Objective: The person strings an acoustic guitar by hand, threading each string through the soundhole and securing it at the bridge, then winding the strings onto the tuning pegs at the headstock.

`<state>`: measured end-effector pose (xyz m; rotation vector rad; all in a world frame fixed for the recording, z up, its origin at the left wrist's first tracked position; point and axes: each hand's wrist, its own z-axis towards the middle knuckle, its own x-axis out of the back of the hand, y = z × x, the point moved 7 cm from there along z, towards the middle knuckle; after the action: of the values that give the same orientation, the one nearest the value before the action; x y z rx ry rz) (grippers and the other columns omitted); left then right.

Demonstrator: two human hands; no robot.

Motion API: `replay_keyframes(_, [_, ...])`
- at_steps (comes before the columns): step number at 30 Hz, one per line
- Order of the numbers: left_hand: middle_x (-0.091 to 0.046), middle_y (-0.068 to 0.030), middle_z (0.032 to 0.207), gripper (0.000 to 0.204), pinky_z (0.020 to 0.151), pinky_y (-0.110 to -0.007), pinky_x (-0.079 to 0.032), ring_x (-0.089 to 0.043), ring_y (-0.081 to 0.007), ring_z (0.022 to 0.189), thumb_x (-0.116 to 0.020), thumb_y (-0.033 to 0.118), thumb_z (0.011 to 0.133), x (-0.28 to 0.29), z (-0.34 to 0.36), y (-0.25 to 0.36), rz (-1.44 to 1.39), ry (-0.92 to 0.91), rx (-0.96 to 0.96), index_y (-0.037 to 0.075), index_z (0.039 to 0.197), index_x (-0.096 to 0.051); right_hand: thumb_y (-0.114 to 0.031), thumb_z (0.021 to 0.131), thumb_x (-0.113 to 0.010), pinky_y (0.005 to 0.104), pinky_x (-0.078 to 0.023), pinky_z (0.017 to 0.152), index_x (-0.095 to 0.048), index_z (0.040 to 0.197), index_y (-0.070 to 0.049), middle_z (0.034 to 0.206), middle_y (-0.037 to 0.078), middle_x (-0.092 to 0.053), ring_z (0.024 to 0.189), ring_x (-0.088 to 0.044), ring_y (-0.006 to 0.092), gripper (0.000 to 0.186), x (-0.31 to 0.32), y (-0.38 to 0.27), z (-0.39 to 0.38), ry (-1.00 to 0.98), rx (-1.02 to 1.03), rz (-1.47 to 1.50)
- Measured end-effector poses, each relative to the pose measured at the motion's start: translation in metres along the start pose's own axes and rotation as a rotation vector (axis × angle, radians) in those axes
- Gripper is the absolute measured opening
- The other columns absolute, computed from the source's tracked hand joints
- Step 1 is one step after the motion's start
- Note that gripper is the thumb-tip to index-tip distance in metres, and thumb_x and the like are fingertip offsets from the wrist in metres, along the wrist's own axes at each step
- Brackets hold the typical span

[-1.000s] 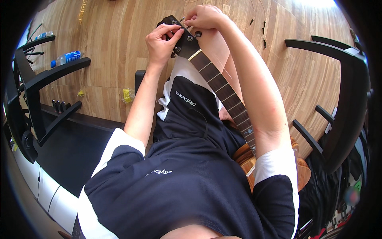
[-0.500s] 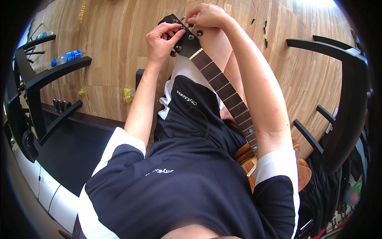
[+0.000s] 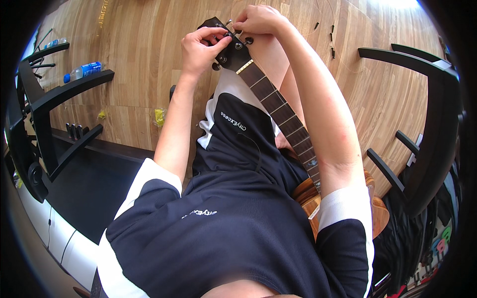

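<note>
A small guitar or ukulele lies across my lap, its wooden body partly under my right arm. Its dark fretboard runs up to the black headstock; I see no strings over the frets. My left hand reaches over the headstock, thumb and forefinger pinched at a metal tuning post. Beyond the headstock's far right edge, my right hand is closed, fingertips together beside the tuners; what they hold is hidden. A free tuning peg sticks out below that hand.
Several small black pins and a thin string lie on the wooden floor at the far right. A blue-labelled bottle lies at left beside black chair legs. Small yellow packets lie left of my leg. Another black chair stands at right.
Almost nothing differs. My left hand has shifted very slightly at the tuning post, and my right fingertips have moved a little at the headstock's edge.
</note>
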<state>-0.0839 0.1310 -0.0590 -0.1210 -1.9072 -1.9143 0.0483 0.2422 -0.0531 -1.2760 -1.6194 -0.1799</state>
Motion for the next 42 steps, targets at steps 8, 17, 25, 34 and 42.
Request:
replay_keyframes(8, [-0.072, 0.0003, 0.082, 0.021, 0.061, -0.018, -0.047, -0.058, -0.0013, 0.068, -0.080, 0.007, 0.079, 0.000, 0.002, 0.007, 0.023, -0.044, 0.073, 0.004, 0.100, -0.076, -0.042, 0.081, -0.057, 0.0400, -0.055, 0.084, -0.077, 0.098, -0.016, 0.091, 0.015, -0.073, 0.088, -0.070, 0.0324, 0.037, -0.003, 0.001, 0.004, -0.005, -0.003, -0.043])
replay_keyframes(17, [-0.074, -0.0018, 0.079, 0.019, 0.060, -0.021, -0.048, -0.064, -0.0060, 0.066, -0.078, 0.006, 0.076, 0.003, 0.001, 0.003, -0.002, 0.038, -0.021, 0.007, 0.095, -0.077, -0.043, 0.083, -0.057, 0.0396, -0.053, 0.090, -0.076, 0.106, -0.019, 0.098, 0.015, -0.073, 0.094, -0.070, 0.0316, 0.039, -0.010, 0.004, 0.013, -0.021, 0.049, -0.050])
replay_keyframes(25, [-0.074, 0.0001, 0.079, 0.019, 0.054, -0.021, -0.044, -0.060, -0.0038, 0.063, -0.079, 0.006, 0.076, 0.003, 0.002, 0.014, 0.014, -0.035, -0.014, 0.008, 0.095, -0.077, -0.042, 0.083, -0.060, 0.0385, -0.052, 0.091, -0.076, 0.107, -0.021, 0.102, 0.010, -0.074, 0.098, -0.069, 0.0292, 0.036, -0.014, 0.007, 0.016, -0.048, 0.029, -0.067])
replay_keyframes(34, [-0.072, 0.0015, 0.085, 0.013, 0.057, -0.019, -0.043, -0.058, -0.0031, 0.068, -0.078, 0.004, 0.078, 0.001, 0.004, 0.020, 0.048, -0.094, -0.039, 0.007, 0.091, -0.078, -0.028, 0.074, -0.071, 0.0373, -0.051, 0.087, -0.073, 0.102, -0.021, 0.096, 0.004, -0.073, 0.095, -0.067, 0.0269, 0.029, -0.014, 0.006, 0.014, -0.040, 0.159, 0.041])
replay_keyframes(42, [-0.072, -0.0002, 0.090, 0.015, 0.058, -0.022, -0.044, -0.059, -0.0053, 0.066, -0.079, 0.004, 0.075, 0.000, 0.010, 0.027, 0.117, -0.106, -0.089, 0.007, 0.089, -0.077, -0.022, 0.064, -0.072, 0.0366, -0.051, 0.082, -0.072, 0.093, -0.019, 0.091, 0.001, -0.070, 0.089, -0.066, 0.0250, 0.029, -0.008, 0.004, 0.006, -0.005, 0.133, 0.128])
